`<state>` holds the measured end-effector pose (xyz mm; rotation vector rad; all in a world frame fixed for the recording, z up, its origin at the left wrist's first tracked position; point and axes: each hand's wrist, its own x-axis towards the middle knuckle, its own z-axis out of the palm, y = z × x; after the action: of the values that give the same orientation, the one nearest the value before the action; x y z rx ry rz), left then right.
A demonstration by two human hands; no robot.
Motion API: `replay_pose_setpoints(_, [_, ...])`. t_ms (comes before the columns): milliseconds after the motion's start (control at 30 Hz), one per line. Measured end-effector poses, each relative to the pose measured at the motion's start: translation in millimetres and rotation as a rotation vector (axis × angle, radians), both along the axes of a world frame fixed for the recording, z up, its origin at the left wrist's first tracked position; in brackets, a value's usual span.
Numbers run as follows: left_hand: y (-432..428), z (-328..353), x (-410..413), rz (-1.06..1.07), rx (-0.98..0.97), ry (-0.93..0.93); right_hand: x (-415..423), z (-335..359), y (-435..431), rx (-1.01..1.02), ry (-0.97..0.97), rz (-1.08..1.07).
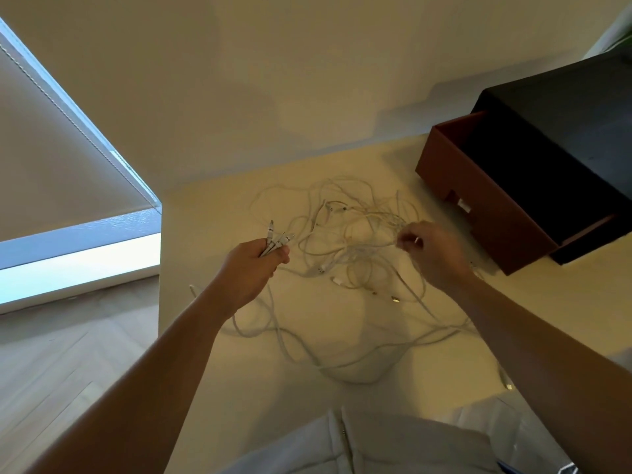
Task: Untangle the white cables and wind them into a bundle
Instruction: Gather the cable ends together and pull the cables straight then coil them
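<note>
The smooth cream table [205, 213] ends in a straight edge at 9 o'clock. A dark box [564, 107] with a brown drawer [485, 200] pulled out stands at 2 o'clock. The thin white cables [349, 241] lie in loose tangled loops at the centre. Our left hand [253, 265] grips several plug ends [277, 237]; our right hand [434, 254] pinches one strand.

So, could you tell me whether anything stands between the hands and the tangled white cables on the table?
Nothing visible does. The left hand grips several plug ends; the right hand pinches a strand of the white cables. The brown drawer stands further right, clear of both.
</note>
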<state>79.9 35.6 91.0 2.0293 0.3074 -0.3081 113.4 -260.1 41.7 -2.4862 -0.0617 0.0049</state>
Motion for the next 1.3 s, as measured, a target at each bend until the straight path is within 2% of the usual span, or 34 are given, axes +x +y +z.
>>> replay_pose_setpoints(167, [-4, 4, 3, -0.022, 0.0, -0.002, 18, 26, -2, 0.078, -0.171, -0.035])
replay_pose_setpoints(300, [-6, 6, 5, -0.034, 0.028, 0.003, 25, 42, -1, 0.024, -0.219, 0.018])
replay_pose_setpoints(367, [-6, 6, 5, -0.038, 0.025, 0.003, 26, 46, -2, -0.07, -0.21, 0.01])
replay_pose_setpoints(433, [-7, 6, 5, -0.039, 0.028, 0.006, 29, 48, -5, -0.307, -0.108, 0.013])
replay_pose_setpoints(500, [-7, 7, 6, -0.036, 0.038, 0.011, 32, 50, -4, -0.572, 0.122, 0.08])
replay_pose_setpoints(567, [-6, 6, 6, -0.033, 0.037, 0.016, 32, 47, -3, -0.656, 0.254, 0.104])
replay_pose_setpoints(700, [-6, 6, 6, -0.022, 0.039, 0.017, 35, 32, -10, -0.554, 0.25, -0.104])
replay_pose_setpoints(800, [-6, 6, 6, -0.018, 0.035, 0.023, 37, 18, -21, -0.515, 0.351, -0.188])
replay_pose_setpoints(967, [0, 5, 4, -0.025, 0.035, 0.028, 42, 5, -28, -0.402, 0.346, -0.224])
replay_pose_setpoints(1033, [3, 4, 5, -0.026, 0.041, 0.035, 43, -1, -26, -0.241, 0.329, -0.269])
replay_pose_setpoints(1100, [6, 3, 5, -0.025, 0.038, 0.035, 41, -3, -20, 0.098, 0.352, -0.366])
replay_pose_setpoints(1167, [7, 2, 5, -0.019, 0.028, 0.033, 38, -5, -17, 0.296, 0.341, -0.422])
replay_pose_setpoints(1233, [7, 1, 4, -0.014, 0.016, 0.032, 36, -8, -16, 0.219, 0.295, -0.374])
replay_pose_setpoints(1300, [8, 1, 3, -0.008, 0.004, 0.033, 33, -7, -17, 0.009, 0.226, -0.276])
